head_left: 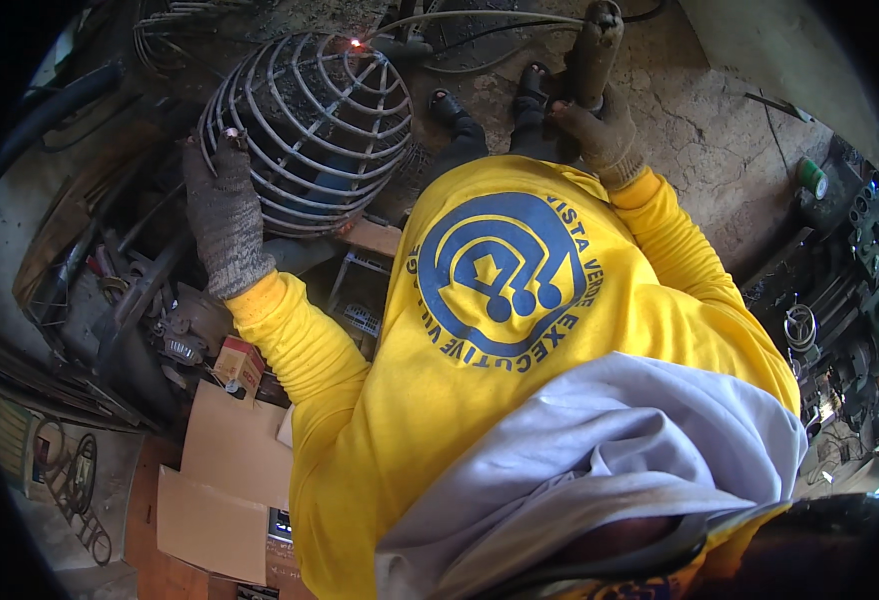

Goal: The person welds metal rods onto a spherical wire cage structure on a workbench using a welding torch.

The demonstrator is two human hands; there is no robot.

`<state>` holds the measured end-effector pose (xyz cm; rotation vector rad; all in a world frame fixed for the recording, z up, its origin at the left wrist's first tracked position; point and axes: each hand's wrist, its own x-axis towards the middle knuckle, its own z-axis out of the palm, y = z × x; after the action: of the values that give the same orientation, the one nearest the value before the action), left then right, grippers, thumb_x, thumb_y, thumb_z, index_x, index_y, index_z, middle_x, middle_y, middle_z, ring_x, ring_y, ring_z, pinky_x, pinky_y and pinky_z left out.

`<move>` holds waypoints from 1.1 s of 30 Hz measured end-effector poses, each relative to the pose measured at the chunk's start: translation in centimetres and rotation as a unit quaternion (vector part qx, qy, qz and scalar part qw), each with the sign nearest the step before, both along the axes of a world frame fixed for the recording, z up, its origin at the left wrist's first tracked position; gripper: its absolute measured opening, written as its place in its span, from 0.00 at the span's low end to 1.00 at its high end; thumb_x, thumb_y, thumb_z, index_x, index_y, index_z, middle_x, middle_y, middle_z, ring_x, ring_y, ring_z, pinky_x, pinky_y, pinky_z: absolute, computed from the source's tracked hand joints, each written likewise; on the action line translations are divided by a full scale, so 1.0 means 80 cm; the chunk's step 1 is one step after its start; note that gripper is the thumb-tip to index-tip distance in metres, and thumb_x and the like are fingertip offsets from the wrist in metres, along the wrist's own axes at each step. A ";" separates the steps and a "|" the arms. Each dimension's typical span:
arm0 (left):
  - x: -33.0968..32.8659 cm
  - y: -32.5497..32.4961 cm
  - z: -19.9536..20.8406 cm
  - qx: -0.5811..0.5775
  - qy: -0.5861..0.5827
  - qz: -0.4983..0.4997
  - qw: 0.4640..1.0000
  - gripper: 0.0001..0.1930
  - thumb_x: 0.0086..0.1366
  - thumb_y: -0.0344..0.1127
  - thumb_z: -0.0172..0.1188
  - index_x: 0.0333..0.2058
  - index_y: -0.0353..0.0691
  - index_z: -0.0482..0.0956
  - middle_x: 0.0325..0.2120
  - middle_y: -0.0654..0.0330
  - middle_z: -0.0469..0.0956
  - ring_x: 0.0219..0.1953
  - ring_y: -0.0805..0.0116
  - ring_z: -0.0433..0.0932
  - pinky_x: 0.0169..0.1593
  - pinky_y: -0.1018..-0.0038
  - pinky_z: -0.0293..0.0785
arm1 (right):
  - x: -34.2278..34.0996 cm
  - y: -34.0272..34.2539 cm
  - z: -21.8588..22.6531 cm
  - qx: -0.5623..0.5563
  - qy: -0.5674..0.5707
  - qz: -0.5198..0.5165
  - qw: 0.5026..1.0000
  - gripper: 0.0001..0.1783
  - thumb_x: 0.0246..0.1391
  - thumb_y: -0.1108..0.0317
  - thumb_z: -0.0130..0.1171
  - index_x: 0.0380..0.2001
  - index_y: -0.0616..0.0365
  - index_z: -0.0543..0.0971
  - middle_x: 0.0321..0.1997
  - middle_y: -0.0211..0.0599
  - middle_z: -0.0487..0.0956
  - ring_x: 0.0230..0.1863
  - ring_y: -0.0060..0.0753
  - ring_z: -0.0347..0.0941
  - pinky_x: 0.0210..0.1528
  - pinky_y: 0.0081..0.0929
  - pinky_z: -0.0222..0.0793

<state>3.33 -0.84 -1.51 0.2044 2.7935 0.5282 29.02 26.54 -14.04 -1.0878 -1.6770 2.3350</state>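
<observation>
A round cage of bent metal bars (310, 140) stands in front of me at the left, a small orange glow (358, 44) on its far edge. My left hand (228, 205), in a worn grey knit glove, is closed on the cage's left side. At the upper right, my right hand (602, 135), also gloved, grips a worn brown electrode holder (598, 55). From the holder's top a thin pale rod (480, 13) runs left toward the glow. Whether its tip touches the cage I cannot tell.
Metal scraps and tools crowd the left, beside a small red box (240, 365) and an open cardboard box (230, 450). Dark metal parts (865, 250) and a green can (812, 178) lie at the right. Cables (495, 68) cross the cracked concrete floor (700, 120).
</observation>
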 end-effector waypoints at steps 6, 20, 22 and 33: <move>0.002 0.005 0.005 0.007 -0.013 0.009 1.000 0.39 0.68 0.58 0.52 0.64 0.31 0.60 0.64 0.42 0.61 0.67 0.49 0.60 0.68 0.66 0.53 | 0.020 -0.013 -0.041 0.434 0.125 0.207 0.868 0.18 0.46 0.66 0.69 0.41 0.59 0.80 0.37 0.38 0.82 0.38 0.28 0.79 0.43 0.25 0.73; -0.002 -0.002 -0.004 0.021 -0.001 -0.002 1.000 0.37 0.69 0.57 0.52 0.64 0.31 0.61 0.64 0.43 0.61 0.67 0.50 0.60 0.68 0.66 0.53 | -0.005 0.002 0.010 -0.016 -0.029 0.001 0.999 0.18 0.48 0.67 0.65 0.43 0.62 0.78 0.34 0.36 0.80 0.34 0.27 0.78 0.38 0.26 0.74; -0.002 -0.004 -0.004 0.013 0.002 -0.010 1.000 0.37 0.69 0.57 0.52 0.64 0.31 0.61 0.64 0.43 0.61 0.67 0.50 0.60 0.68 0.65 0.53 | 0.000 0.000 0.009 0.177 0.056 0.055 0.981 0.18 0.49 0.67 0.65 0.43 0.63 0.77 0.33 0.36 0.80 0.33 0.31 0.78 0.38 0.28 0.75; 0.001 -0.004 -0.005 0.017 0.006 -0.004 1.000 0.39 0.68 0.60 0.50 0.64 0.31 0.60 0.64 0.42 0.62 0.66 0.49 0.61 0.68 0.65 0.54 | -0.004 0.003 0.004 -0.065 -0.022 -0.007 0.998 0.19 0.47 0.63 0.67 0.41 0.62 0.78 0.33 0.35 0.79 0.35 0.27 0.77 0.40 0.24 0.73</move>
<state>3.42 -1.18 -1.91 0.2276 2.7959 0.5743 28.67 26.82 -13.71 -1.1768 -1.5448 2.4590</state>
